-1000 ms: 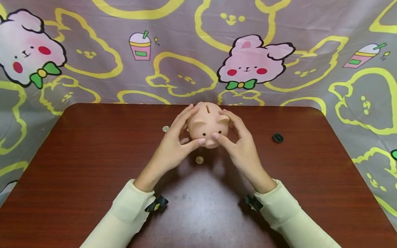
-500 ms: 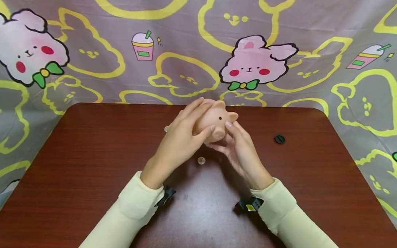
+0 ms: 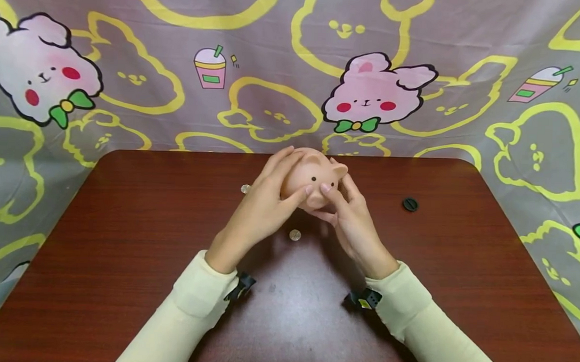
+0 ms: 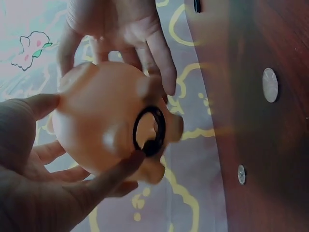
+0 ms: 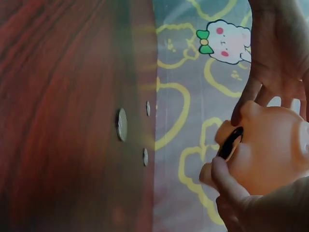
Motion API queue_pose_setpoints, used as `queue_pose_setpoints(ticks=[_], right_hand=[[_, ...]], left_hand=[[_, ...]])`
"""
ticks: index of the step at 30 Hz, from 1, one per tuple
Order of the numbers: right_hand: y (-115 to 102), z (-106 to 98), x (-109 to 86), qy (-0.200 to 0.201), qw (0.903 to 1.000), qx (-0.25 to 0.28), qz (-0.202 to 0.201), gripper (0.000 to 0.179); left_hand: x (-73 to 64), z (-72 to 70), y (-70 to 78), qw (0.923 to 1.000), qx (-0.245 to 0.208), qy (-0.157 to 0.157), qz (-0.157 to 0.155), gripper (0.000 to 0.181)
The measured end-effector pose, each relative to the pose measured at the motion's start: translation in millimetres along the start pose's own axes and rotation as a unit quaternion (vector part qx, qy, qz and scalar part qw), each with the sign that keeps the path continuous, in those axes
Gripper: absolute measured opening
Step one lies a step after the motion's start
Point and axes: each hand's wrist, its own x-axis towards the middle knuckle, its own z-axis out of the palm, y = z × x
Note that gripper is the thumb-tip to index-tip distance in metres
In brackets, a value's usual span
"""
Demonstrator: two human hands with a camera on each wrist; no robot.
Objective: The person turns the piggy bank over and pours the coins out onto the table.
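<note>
A pink piggy bank (image 3: pixel 314 174) is held up over the far part of the table, its snout toward me and slightly tilted. My left hand (image 3: pixel 265 193) grips its left side, thumb near the snout. From the right, my right hand (image 3: pixel 358 218) holds it, thumb beside the snout and fingers underneath. In the left wrist view a black-rimmed round hole (image 4: pixel 136 130) shows in the belly among the stubby feet, with a fingertip at its edge. Below the bank lies a coin (image 3: pixel 295 235); another coin (image 3: pixel 245 188) lies beside my left hand.
A round black plug (image 3: pixel 410 204) with a slot lies on the brown wooden table (image 3: pixel 139 234) to the right. The right wrist view shows a third coin (image 5: pixel 148 108). A patterned cloth (image 3: pixel 270 52) hangs behind the table's far edge.
The bank has been lifted and turned, so its face points to the right of before and its slot no longer shows. My right fingers have moved underneath it.
</note>
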Motion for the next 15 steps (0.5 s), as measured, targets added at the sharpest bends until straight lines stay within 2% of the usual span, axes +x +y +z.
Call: queue_pose_setpoints(ticks=[3, 5, 6, 9, 10, 13, 15], right_hand=[[-3, 0, -0.7, 0.002, 0.9973, -0.069, -0.024, 0.064], [-6, -1, -1.4, 0.005, 0.9892, -0.137, -0.053, 0.061], [-6, -2, -1.4, 0.007, 0.9814, -0.177, -0.073, 0.059], [-8, -2, -2.2, 0.008, 0.9567, -0.26, -0.13, 0.063], [-7, -2, -2.8, 0.007, 0.9453, -0.287, -0.154, 0.064], [-6, 1, -3.8, -0.004, 0.9107, -0.349, -0.221, 0.073], [-4, 3, -4.3, -0.006, 0.8816, -0.388, -0.269, 0.07]], left_hand=[[1.1, -0.6, -4.8, 0.9995, -0.023, -0.016, -0.012, 0.069], [2.3, -1.2, -9.5, 0.9979, -0.055, -0.03, -0.021, 0.076], [2.9, -1.5, -12.5, 0.9965, -0.072, -0.036, -0.023, 0.079], [3.7, -2.4, -21.4, 0.9901, -0.127, -0.055, -0.024, 0.091], [3.4, -2.6, -23.8, 0.9887, -0.137, -0.059, -0.019, 0.095], [2.7, -1.8, -30.0, 0.989, -0.135, -0.061, 0.009, 0.104], [2.2, 0.0, -33.6, 0.9903, -0.123, -0.057, 0.031, 0.107]])
